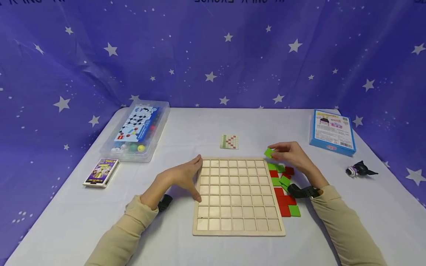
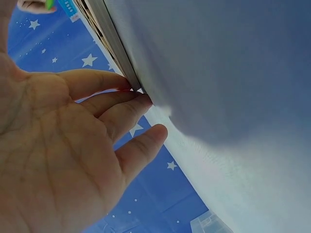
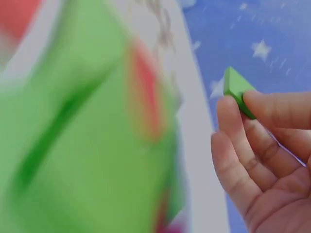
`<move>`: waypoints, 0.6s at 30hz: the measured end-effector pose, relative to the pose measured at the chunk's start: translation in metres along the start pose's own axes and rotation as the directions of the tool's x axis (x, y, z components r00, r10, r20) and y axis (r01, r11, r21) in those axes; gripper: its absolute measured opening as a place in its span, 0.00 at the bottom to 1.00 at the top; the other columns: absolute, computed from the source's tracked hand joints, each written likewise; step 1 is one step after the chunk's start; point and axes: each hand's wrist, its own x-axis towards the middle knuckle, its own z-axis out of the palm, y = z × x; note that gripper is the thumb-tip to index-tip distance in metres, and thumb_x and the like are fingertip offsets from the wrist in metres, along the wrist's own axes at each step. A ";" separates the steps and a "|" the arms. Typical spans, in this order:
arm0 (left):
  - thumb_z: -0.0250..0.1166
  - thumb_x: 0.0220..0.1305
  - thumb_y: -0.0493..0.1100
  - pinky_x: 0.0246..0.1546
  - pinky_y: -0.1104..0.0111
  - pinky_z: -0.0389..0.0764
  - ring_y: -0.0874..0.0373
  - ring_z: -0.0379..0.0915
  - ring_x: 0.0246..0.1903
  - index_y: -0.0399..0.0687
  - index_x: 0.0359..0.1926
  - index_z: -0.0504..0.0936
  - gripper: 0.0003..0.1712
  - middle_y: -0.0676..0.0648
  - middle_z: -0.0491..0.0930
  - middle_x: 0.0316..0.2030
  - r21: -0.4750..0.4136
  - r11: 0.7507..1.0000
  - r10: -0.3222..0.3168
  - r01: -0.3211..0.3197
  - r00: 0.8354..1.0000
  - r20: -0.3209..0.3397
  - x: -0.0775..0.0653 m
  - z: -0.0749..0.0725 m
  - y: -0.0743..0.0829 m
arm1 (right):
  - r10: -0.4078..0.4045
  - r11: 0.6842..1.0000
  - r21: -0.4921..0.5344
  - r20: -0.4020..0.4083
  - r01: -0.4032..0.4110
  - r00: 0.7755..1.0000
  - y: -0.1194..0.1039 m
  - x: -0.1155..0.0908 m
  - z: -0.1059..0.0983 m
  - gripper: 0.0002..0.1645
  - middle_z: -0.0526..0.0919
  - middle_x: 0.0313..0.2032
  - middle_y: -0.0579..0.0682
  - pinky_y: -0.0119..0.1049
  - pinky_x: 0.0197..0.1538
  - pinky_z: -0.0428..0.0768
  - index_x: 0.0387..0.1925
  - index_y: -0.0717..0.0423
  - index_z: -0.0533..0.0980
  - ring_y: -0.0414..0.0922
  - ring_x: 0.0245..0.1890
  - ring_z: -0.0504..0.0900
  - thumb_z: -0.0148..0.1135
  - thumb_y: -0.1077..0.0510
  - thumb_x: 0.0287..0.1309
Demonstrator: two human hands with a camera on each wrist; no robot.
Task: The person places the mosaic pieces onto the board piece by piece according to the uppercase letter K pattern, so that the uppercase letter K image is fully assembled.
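A wooden grid board point(image 1: 239, 233) lies flat on the white table, its square cells bare. My left hand point(image 1: 181, 175) rests against the board's left edge with fingers spread; in the left wrist view its fingertips point(image 2: 141, 99) touch the corner of the board's side. Between thumb and fingers my right hand point(image 1: 289, 153) pinches a green square tile point(image 1: 269, 152), held just above the board's top right corner. The right wrist view shows that green tile point(image 3: 238, 87) by its edge. Beneath the right hand, red tiles point(image 1: 282, 201) and green tiles point(image 1: 294, 211) lie scattered along the board's right side, some overlapping.
A small pattern card point(image 1: 229, 142) lies behind the board. At left are a clear plastic case point(image 1: 134, 131) with coloured balls and a small card box point(image 1: 101, 173). A blue box point(image 1: 332, 132) and a small black figure point(image 1: 360, 170) stand at right.
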 end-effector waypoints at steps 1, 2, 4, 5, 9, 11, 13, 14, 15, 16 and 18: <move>0.81 0.36 0.59 0.74 0.55 0.48 0.46 0.31 0.76 0.32 0.74 0.34 0.80 0.37 0.29 0.75 0.003 1.000 -0.001 0.001 1.000 0.003 0.000 0.000 0.000 | -0.004 0.999 0.054 0.020 0.003 1.000 -0.006 0.002 0.003 0.23 0.85 0.34 0.49 0.31 0.39 0.83 0.54 0.75 0.74 0.39 0.32 0.84 0.61 0.63 0.61; 0.81 0.36 0.59 0.74 0.55 0.48 0.46 0.31 0.76 0.32 0.74 0.34 0.80 0.37 0.29 0.75 0.005 1.000 -0.003 0.003 1.000 0.003 -0.001 0.000 0.000 | -0.007 0.996 0.092 0.035 0.004 0.999 -0.012 0.005 0.007 0.23 0.86 0.36 0.51 0.32 0.41 0.83 0.54 0.75 0.73 0.39 0.33 0.85 0.60 0.64 0.61; 0.81 0.36 0.58 0.74 0.55 0.48 0.45 0.32 0.76 0.32 0.74 0.34 0.80 0.37 0.29 0.75 0.004 1.000 -0.005 0.005 1.000 0.000 -0.002 0.001 -0.001 | -0.018 0.991 0.132 0.065 0.009 0.998 -0.026 0.013 0.019 0.23 0.86 0.40 0.57 0.38 0.44 0.84 0.54 0.77 0.73 0.42 0.34 0.86 0.59 0.65 0.61; 0.81 0.35 0.59 0.74 0.55 0.49 0.45 0.32 0.75 0.32 0.74 0.35 0.80 0.37 0.29 0.75 0.006 1.000 -0.003 0.003 1.000 -0.005 -0.002 0.001 -0.001 | -0.021 0.991 0.137 0.076 0.010 0.997 -0.034 0.018 0.026 0.22 0.86 0.41 0.61 0.41 0.45 0.84 0.54 0.76 0.74 0.43 0.34 0.86 0.59 0.65 0.61; 0.81 0.36 0.59 0.74 0.55 0.49 0.45 0.33 0.75 0.33 0.74 0.34 0.80 0.38 0.29 0.75 0.002 1.000 0.000 0.000 1.000 -0.016 -0.001 0.000 -0.002 | -0.040 0.996 0.087 0.156 0.027 0.987 -0.057 0.040 0.059 0.20 0.83 0.44 0.68 0.47 0.45 0.84 0.51 0.73 0.77 0.49 0.35 0.87 0.61 0.64 0.60; 0.80 0.37 0.59 0.74 0.55 0.49 0.45 0.33 0.75 0.33 0.74 0.34 0.79 0.37 0.29 0.75 0.004 1.000 0.002 -0.002 1.000 -0.012 0.000 -0.001 -0.002 | -0.062 0.998 0.044 0.204 0.055 0.977 -0.064 0.049 0.076 0.18 0.85 0.43 0.67 0.48 0.44 0.84 0.49 0.71 0.79 0.52 0.36 0.87 0.61 0.64 0.59; 0.80 0.37 0.59 0.74 0.55 0.49 0.45 0.33 0.75 0.33 0.74 0.35 0.79 0.37 0.29 0.75 0.011 1.000 0.003 -0.003 1.000 -0.008 0.000 -0.001 -0.001 | -0.091 0.996 0.008 0.247 0.092 0.965 -0.069 0.056 0.091 0.17 0.86 0.40 0.65 0.49 0.43 0.84 0.48 0.70 0.80 0.54 0.35 0.87 0.62 0.64 0.59; 0.80 0.37 0.59 0.74 0.55 0.49 0.45 0.33 0.75 0.33 0.74 0.35 0.79 0.37 0.30 0.75 0.013 1.000 0.003 -0.003 1.000 -0.006 0.000 -0.002 0.000 | -0.108 0.993 -0.018 0.258 0.117 0.960 -0.071 0.060 0.098 0.16 0.86 0.37 0.64 0.50 0.49 0.82 0.47 0.70 0.81 0.54 0.33 0.87 0.62 0.64 0.58; 0.80 0.37 0.59 0.74 0.55 0.49 0.45 0.34 0.75 0.33 0.74 0.36 0.79 0.37 0.30 0.75 0.014 1.000 0.004 -0.003 1.000 -0.005 0.000 -0.002 0.000 | -0.121 0.990 -0.038 0.267 0.136 0.956 -0.071 0.063 0.104 0.15 0.87 0.35 0.63 0.51 0.48 0.82 0.45 0.70 0.81 0.54 0.31 0.86 0.62 0.64 0.58; 0.80 0.37 0.60 0.74 0.55 0.49 0.45 0.34 0.75 0.33 0.74 0.36 0.79 0.36 0.30 0.75 0.015 1.000 0.003 -0.003 1.000 -0.003 0.000 -0.001 0.001 | -0.129 0.987 -0.054 0.270 0.149 0.954 -0.072 0.066 0.109 0.14 0.87 0.33 0.62 0.51 0.47 0.82 0.44 0.69 0.82 0.53 0.29 0.86 0.63 0.64 0.57; 0.80 0.37 0.60 0.74 0.55 0.49 0.45 0.34 0.75 0.33 0.74 0.36 0.78 0.36 0.31 0.75 0.016 1.000 0.000 0.000 1.000 0.002 0.000 -0.001 0.001 | -0.128 0.985 -0.075 0.274 0.154 0.953 -0.074 0.070 0.118 0.13 0.87 0.29 0.61 0.50 0.44 0.83 0.42 0.69 0.83 0.52 0.26 0.86 0.64 0.65 0.56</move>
